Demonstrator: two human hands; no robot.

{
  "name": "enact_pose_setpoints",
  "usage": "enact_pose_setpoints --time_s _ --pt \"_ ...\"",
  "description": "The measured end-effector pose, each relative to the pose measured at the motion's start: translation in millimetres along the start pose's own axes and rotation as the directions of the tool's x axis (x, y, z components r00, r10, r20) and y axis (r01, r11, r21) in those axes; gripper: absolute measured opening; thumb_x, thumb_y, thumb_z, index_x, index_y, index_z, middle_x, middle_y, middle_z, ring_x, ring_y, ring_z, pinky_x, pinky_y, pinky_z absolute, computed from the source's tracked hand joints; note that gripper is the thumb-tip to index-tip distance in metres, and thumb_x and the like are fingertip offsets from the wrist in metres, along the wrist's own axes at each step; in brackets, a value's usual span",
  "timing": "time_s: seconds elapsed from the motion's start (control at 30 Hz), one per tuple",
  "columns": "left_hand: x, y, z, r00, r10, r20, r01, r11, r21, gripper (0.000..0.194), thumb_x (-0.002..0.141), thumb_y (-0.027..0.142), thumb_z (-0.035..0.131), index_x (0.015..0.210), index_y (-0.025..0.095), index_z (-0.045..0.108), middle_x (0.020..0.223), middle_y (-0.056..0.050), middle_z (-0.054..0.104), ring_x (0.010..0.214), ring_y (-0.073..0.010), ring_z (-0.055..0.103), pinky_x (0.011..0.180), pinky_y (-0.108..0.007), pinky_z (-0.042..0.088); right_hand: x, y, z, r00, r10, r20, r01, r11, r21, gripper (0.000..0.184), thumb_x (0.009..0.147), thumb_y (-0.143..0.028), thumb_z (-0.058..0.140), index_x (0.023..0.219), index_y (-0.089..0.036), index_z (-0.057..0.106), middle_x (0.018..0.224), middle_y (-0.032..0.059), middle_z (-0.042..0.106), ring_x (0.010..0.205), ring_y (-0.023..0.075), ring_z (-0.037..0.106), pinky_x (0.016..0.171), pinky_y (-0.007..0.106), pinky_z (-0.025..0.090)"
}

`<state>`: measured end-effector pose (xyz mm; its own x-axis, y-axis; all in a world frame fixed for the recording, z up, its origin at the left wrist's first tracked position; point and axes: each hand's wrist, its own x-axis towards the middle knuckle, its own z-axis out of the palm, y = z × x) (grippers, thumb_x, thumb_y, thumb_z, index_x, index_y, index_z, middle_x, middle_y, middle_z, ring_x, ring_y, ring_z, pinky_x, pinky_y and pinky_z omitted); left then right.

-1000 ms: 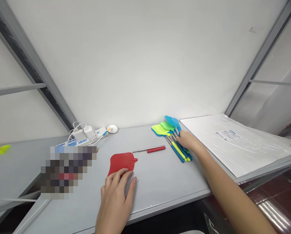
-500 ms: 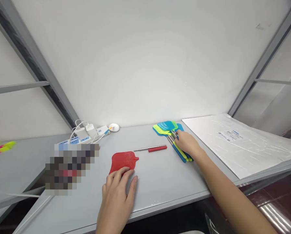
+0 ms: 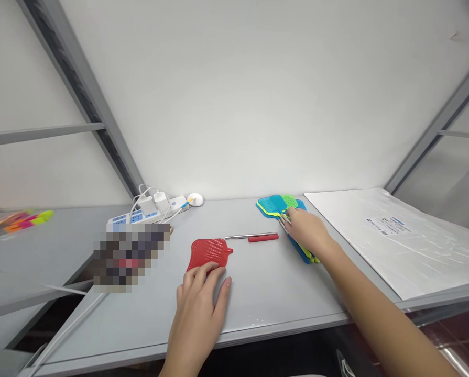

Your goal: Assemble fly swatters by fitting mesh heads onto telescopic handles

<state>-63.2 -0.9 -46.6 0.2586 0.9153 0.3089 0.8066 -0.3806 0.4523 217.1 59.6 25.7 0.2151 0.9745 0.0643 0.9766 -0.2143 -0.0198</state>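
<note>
Label (image 3: 391, 225) illegible; left hand (image 3: 199, 303) loose on red swatter (image 3: 208, 251); right hand (image 3: 308, 230) at swatters (image 3: 271, 203), grip unclear.

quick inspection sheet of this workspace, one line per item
Surface: grey tabletop, in use
Job's things: red swatter head; silver rod beside red handle; pile of blue, green and yellow swatters
Clutter: white wrapped sheet at right; pixelated patch at left, contents hidden
Hands: left hand on the red swatter head; right hand at the pile, grip unclear
Cables: white cables at left, some around a power strip
Surroundings: white wall, grey metal frame
</note>
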Motion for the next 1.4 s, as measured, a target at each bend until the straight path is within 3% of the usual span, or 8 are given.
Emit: enact_pose_setpoints --time_s 0.2,0.57,0.7,0.83,1.03,1.2,1.3,1.4 --pt "-3.2 0.8 -1.7 1.000 0.011 -0.018 -0.011 1.000 -0.006 0.028 0.100 0.038 0.043 0.111 0.028 0.066 0.125 -0.006 0.062 0.119 -0.0301 0.047 0.092 -0.050 0.041 19.9 -25.0 -1.1 0.982 -0.152 0.116 0.153 0.988 -0.005 0.035 0.095 -0.037 0.061 0.124 -0.018 0.059 0.124 0.0092 0.061 0.102 0.0218 0.064 0.086 0.043 0.055" --pt "-4.3 1.5 -0.7 1.000 0.011 -0.013 -0.011 0.999 -0.030 0.027 0.101 0.036 0.042 0.114 0.027 0.063 0.127 -0.006 0.060 0.119 -0.0293 0.046 0.090 -0.048 0.043 44.1 -45.7 20.1 0.823 -0.469 0.319 0.444 0.883 0.153 0.032 0.096 -0.036 0.059 0.122 -0.018 0.060 0.121 0.0087 0.062 0.099 0.0205 0.064 0.084 0.041 0.056" --pt "-4.5 4.5 -2.7 1.000 0.023 -0.010 -0.023 1.000 -0.018 0.026 0.101 0.033 0.042 0.114 0.025 0.063 0.126 -0.007 0.060 0.117 -0.0292 0.046 0.089 -0.048 0.043 43.7 -48.1 22.6 0.842 -0.489 0.227 0.465 0.872 0.153 0.026 0.095 -0.036 0.059 0.114 -0.018 0.063 0.116 0.0076 0.064 0.096 0.0192 0.064 0.083 0.039 0.055" --pt "7.6 23.1 -2.4 0.996 0.084 -0.004 -0.084 0.996 0.009 0.024 0.101 0.030 0.043 0.114 0.025 0.063 0.126 -0.008 0.060 0.117 -0.0294 0.047 0.087 -0.047 0.043 36.1 -48.2 9.4 0.894 -0.447 0.025 0.437 0.882 0.176 0.008 0.092 -0.026 0.056 0.091 -0.020 0.061 0.093 0.0045 0.068 0.080 0.0182 0.063 0.069 0.030 0.047" --pt "40.5 67.9 25.3 0.983 0.175 0.050 -0.180 0.977 0.119 0.020 0.096 0.026 0.053 0.110 0.017 0.064 0.123 -0.016 0.059 0.115 -0.0358 0.048 0.087 -0.052 0.042 8.2 -39.2 -23.5 0.916 -0.290 -0.277 0.375 0.864 0.336 0.006 0.091 -0.029 0.046 0.094 -0.024 0.047 0.070 -0.0024 0.059 0.057 0.0145 0.052 0.055 0.027 0.038" --pt "46.1 80.8 34.3 0.979 0.196 0.056 -0.200 0.977 0.079 0.006 0.090 0.015 0.059 0.092 0.017 0.064 0.104 -0.013 0.065 0.104 -0.0306 0.053 0.088 -0.049 0.042 -20.3 -26.0 -36.0 0.856 -0.032 -0.515 0.413 0.642 0.646 0.008 0.083 -0.027 0.057 0.082 -0.025 0.050 0.070 -0.0031 0.057 0.062 0.0149 0.053 0.056 0.027 0.040" --pt "34.8 77.4 13.5 0.980 0.198 0.027 -0.198 0.980 -0.016 0.001 0.094 0.022 0.059 0.094 0.021 0.060 0.099 -0.004 0.066 0.096 -0.0226 0.056 0.087 -0.040 0.044 -39.9 -23.7 -38.0 0.874 0.062 -0.481 0.418 0.405 0.813 0.006 0.084 -0.029 0.059 0.087 -0.024 0.056 0.069 -0.0027 0.057 0.060 0.0158 0.054 0.056 0.029 0.043" --pt "16.3 70.2 -11.7 0.981 0.149 -0.124 -0.184 0.919 -0.348 0.005 0.095 0.025 0.059 0.099 0.023 0.058 0.102 -0.001 0.066 0.097 -0.0180 0.058 0.092 -0.037 0.044 -62.2 -30.7 -37.2 0.895 0.081 -0.439 0.421 0.174 0.890 0.004 0.085 -0.025 0.060 0.087 -0.023 0.059 0.071 -0.0015 0.058 0.057 0.0154 0.055 0.055 0.031 0.047"
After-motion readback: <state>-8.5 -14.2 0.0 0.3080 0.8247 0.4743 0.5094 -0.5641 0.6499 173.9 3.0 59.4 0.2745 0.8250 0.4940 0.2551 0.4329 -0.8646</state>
